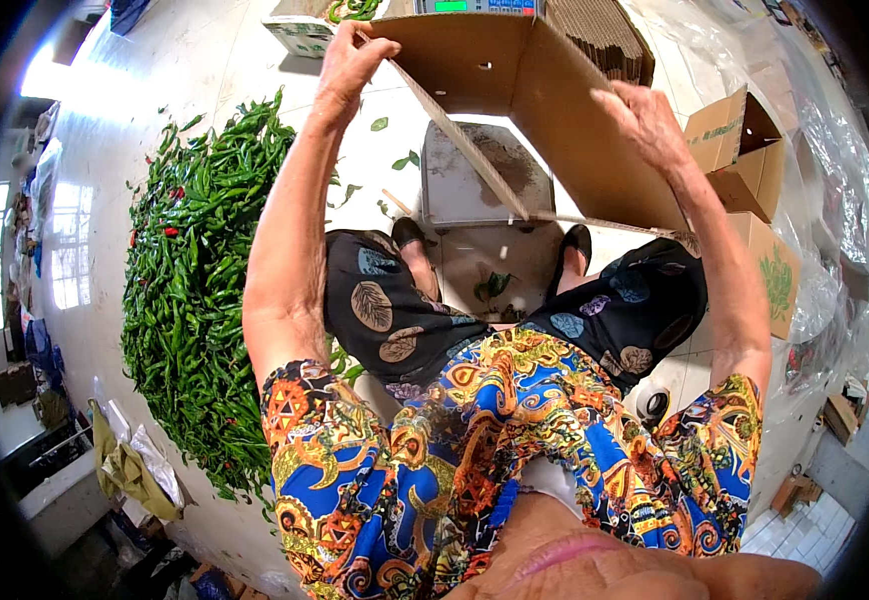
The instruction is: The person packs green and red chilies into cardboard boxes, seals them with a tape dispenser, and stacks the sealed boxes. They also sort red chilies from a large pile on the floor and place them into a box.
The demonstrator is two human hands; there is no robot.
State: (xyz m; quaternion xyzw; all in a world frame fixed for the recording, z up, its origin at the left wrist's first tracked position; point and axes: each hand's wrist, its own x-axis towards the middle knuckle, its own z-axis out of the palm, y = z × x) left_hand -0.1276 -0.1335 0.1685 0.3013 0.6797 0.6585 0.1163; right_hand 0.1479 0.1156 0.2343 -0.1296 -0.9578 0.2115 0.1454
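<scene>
An opened-out cardboard box (577, 135) is held up between both hands, its walls tilted and its inside showing. My left hand (348, 67) pinches the upper left edge of the cardboard, thumb pointing right. My right hand (648, 124) grips the upper right edge, its fingers partly hidden behind it. Below the box, a dirty, flat-topped platform (453, 180) stands on the floor between my feet. A large heap of green chili peppers (194, 277), with a few red ones among them, lies on the floor to the left.
At the top are a box holding green peppers (299, 34), a digital scale display (472, 6) and a stack of flattened cardboard (599, 34). On the right stand an open carton (757, 150), another carton (764, 262) and clear plastic sheeting (817, 247). A tape roll (653, 403) lies near my right side.
</scene>
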